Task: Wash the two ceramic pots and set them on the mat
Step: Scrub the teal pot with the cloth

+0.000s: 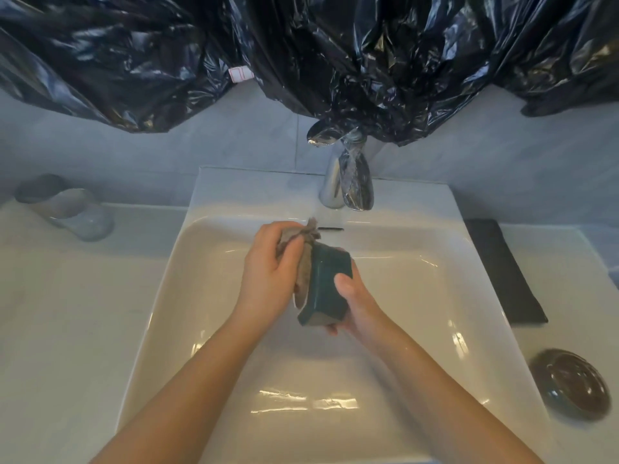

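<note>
A square dark teal ceramic pot (pixel 330 284) is held on its side over the middle of the white sink (pixel 214 202). My right hand (pixel 355 301) grips it from the right, thumb on its upper face. My left hand (pixel 271 269) holds a brown-grey cloth (pixel 304 262) pressed against the pot's left end. A round dark glazed pot (pixel 571 385) sits on the counter at the right, near the sink's front corner. A black mat (pixel 502 269) lies on the counter at the right, beyond that pot.
A chrome tap (pixel 348 182) stands behind the basin; no water stream shows. A glass tumbler (pixel 65 205) lies on the counter at the far left. Black plastic sheeting (pixel 301 55) hangs over the wall above the tap.
</note>
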The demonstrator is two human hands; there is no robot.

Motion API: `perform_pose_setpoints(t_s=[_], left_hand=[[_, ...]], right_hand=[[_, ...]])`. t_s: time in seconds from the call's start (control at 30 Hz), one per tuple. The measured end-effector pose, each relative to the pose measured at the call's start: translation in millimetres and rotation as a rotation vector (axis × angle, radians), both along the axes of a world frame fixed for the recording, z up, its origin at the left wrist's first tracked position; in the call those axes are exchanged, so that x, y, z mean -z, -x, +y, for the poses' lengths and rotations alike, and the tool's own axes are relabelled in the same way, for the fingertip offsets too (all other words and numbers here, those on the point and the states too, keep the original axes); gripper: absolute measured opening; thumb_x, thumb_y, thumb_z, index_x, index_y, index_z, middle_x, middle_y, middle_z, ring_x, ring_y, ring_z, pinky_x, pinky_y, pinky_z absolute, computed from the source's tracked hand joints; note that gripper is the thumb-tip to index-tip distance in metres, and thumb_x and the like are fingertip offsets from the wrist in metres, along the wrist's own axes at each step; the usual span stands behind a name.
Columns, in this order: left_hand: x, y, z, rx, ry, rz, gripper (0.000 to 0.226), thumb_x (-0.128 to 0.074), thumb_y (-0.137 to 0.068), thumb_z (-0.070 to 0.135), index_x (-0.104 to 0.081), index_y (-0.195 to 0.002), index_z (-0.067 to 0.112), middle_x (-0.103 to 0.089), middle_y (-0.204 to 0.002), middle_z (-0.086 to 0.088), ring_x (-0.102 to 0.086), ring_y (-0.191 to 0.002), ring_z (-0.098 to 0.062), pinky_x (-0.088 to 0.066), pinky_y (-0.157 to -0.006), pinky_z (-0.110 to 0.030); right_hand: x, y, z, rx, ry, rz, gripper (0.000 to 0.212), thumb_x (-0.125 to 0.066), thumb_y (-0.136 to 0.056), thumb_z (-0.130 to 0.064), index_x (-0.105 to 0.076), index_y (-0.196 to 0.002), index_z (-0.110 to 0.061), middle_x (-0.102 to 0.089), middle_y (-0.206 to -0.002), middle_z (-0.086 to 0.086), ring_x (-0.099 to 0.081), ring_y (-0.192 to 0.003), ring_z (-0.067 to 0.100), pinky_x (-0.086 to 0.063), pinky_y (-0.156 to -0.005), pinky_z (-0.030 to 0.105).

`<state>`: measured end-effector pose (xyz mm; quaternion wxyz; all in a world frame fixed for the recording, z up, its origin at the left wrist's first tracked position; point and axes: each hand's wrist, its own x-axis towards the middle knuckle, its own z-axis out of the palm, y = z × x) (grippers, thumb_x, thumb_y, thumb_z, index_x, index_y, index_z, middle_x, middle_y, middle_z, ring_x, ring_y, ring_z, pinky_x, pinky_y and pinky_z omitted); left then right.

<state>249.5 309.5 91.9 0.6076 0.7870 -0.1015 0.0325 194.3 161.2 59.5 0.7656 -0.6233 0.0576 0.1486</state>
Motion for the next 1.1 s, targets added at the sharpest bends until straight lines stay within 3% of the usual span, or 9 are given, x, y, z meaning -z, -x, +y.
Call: perform_pose_setpoints(t_s=[0.1, 0.23, 0.33, 0.47, 0.6, 0.67, 0.83, 1.03, 1.1], left_hand=[[-23.2, 1.6, 14.1, 0.086, -0.061, -0.178, 0.021, -0.052, -0.089, 0.019, -0.063, -0.104, 0.026, -0.058, -0.108, 0.000, -0.055, -0.105, -0.006, -0.048, -0.092, -0.030], [-39.9, 6.4, 33.6, 0.257, -0.155, -0.404, 0.025, -0.050, -0.087, 0.019, -0.068, -0.103, 0.016, -0.057, -0.108, -0.001, -0.055, -0.108, -0.014, -0.043, -0.094, -0.023], [-44.5, 4.8, 36.9, 0.225, 0.025, -0.145, 0.020, -0.047, -0.089, 0.020, -0.066, -0.096, 0.016, -0.063, -0.099, -0.004, -0.060, -0.096, -0.010, -0.045, -0.088, -0.024], [-41.7, 17.2, 32.0, 0.136, 0.185, 0.080, 0.023, -0.045, -0.090, 0.027, -0.063, -0.099, 0.018, -0.067, -0.097, -0.003, -0.063, -0.091, -0.013, -0.050, -0.083, -0.026], [-42.0, 31.4, 29.0, 0.078, 0.209, 0.150, 0.018, -0.046, -0.096, 0.024, -0.063, -0.101, 0.022, -0.068, -0.095, 0.004, -0.063, -0.084, -0.001, -0.050, -0.071, -0.015], [-41.4, 38.1, 29.9, 0.062, 0.204, 0.200, 0.019, -0.044, -0.101, 0.018, -0.062, -0.104, 0.018, -0.068, -0.092, 0.002, -0.063, -0.076, -0.003, -0.051, -0.063, -0.018], [-45.6, 53.1, 41.4, 0.050, 0.239, 0.312, 0.018, -0.046, -0.099, 0.020, -0.064, -0.096, 0.022, -0.069, -0.089, 0.000, -0.064, -0.076, -0.011, -0.051, -0.069, -0.031], [-53.3, 38.2, 103.7, -0.123, 0.199, 0.205, 0.011, -0.053, -0.096, 0.015, -0.063, -0.101, 0.018, -0.066, -0.088, -0.003, -0.067, -0.070, -0.004, -0.054, -0.058, -0.020], [-46.4, 23.8, 138.3, -0.264, 0.127, 0.159, 0.010, -0.059, -0.091, 0.021, -0.064, -0.097, 0.028, -0.065, -0.090, -0.005, -0.068, -0.081, -0.015, -0.056, -0.063, -0.029]], right_hand=[[-14.4, 3.9, 6.1, -0.040, 0.081, -0.051, 0.067, -0.057, -0.077, -0.060, -0.034, -0.133, -0.031, -0.061, -0.108, 0.014, -0.066, -0.081, 0.026, -0.042, -0.044, 0.024], [-34.8, 11.6, 13.0, -0.078, 0.145, -0.072, 0.062, -0.057, -0.077, -0.061, -0.037, -0.130, -0.038, -0.062, -0.110, 0.012, -0.067, -0.085, 0.026, -0.043, -0.046, 0.025], [-41.3, 21.1, 20.5, -0.080, 0.102, -0.096, 0.082, -0.066, -0.070, -0.073, -0.036, -0.135, -0.032, -0.061, -0.104, 0.008, -0.065, -0.078, 0.022, -0.043, -0.045, 0.026], [-46.7, 32.5, 29.8, 0.022, -0.073, -0.061, 0.117, -0.070, -0.061, -0.079, -0.032, -0.139, -0.001, -0.065, -0.093, 0.006, -0.066, -0.072, 0.016, -0.043, -0.043, 0.023], [-49.8, 36.2, 37.0, 0.150, -0.169, -0.079, 0.110, -0.067, -0.060, -0.082, -0.045, -0.131, -0.001, -0.069, -0.093, 0.008, -0.063, -0.073, 0.018, -0.043, -0.044, 0.023], [-53.4, 33.7, 40.1, 0.265, -0.178, -0.092, 0.109, -0.066, -0.062, -0.081, -0.044, -0.133, -0.001, -0.065, -0.098, 0.013, -0.061, -0.074, 0.020, -0.043, -0.045, 0.024], [-56.9, 27.1, 45.2, 0.412, -0.011, -0.075, 0.078, -0.058, -0.068, -0.062, -0.038, -0.137, -0.031, -0.063, -0.112, 0.006, -0.067, -0.085, 0.022, -0.045, -0.055, 0.032], [-60.7, 33.6, 56.0, 0.308, 0.159, -0.026, 0.074, -0.060, -0.063, -0.061, -0.031, -0.130, -0.050, -0.059, -0.120, 0.008, -0.068, -0.099, 0.030, -0.048, -0.046, 0.023], [-61.5, 33.3, 59.9, 0.268, 0.165, -0.011, 0.077, -0.060, -0.062, -0.061, -0.030, -0.131, -0.049, -0.058, -0.120, 0.007, -0.067, -0.101, 0.029, -0.047, -0.045, 0.022]])
